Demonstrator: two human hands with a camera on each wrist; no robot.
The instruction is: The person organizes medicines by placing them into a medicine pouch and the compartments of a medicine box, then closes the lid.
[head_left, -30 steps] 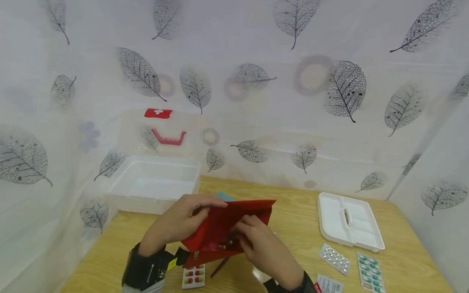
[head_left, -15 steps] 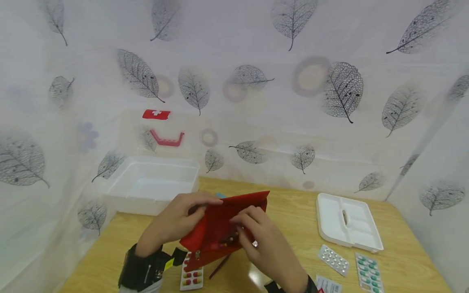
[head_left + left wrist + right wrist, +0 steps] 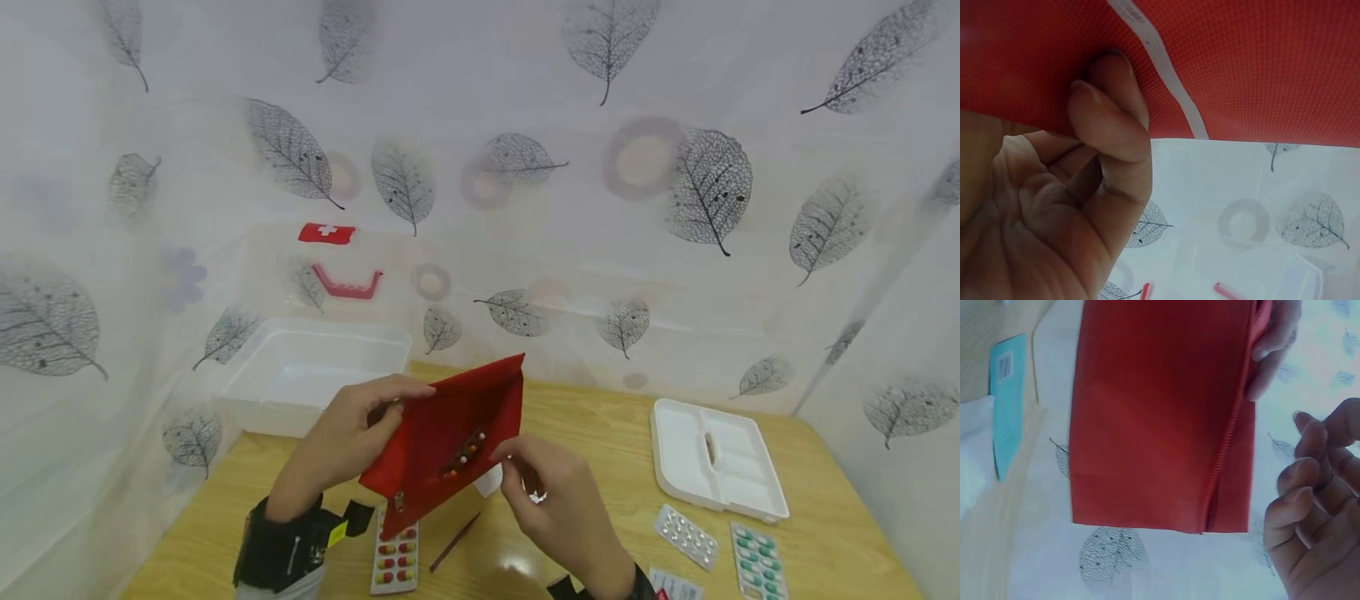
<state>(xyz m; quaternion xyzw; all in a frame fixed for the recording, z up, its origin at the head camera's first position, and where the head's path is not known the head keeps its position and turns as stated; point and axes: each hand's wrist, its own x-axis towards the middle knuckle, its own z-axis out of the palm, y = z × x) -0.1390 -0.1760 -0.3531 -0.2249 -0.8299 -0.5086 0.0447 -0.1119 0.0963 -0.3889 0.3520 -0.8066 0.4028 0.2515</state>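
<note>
My left hand [image 3: 356, 425] grips the upper left edge of a red zippered pouch [image 3: 405, 454]. Thumb and fingers pinch its fabric in the left wrist view, beside a pale strip [image 3: 1175, 87]. The pouch is held tilted above the table, its mouth gaping toward me. Inside lie several small dark, orange and white items [image 3: 465, 454]. My right hand [image 3: 558, 508] is at the pouch's lower right edge, fingers loosely bent. In the right wrist view, the fingers [image 3: 1297, 506] hold nothing and stand apart from the pouch.
A white box [image 3: 300, 417] with a raised clear lid stands back left. A white compartment tray [image 3: 678, 462] is at right, near a silver blister pack [image 3: 686, 536] and a green-capsule pack [image 3: 757, 560]. Below the pouch lie a red-yellow capsule pack [image 3: 395, 567] and a thin dark-red stick [image 3: 453, 542].
My right hand has come out of the pouch toward the lower right. The left hand has lifted and tilted the pouch further, and the small items inside now show more plainly.
</note>
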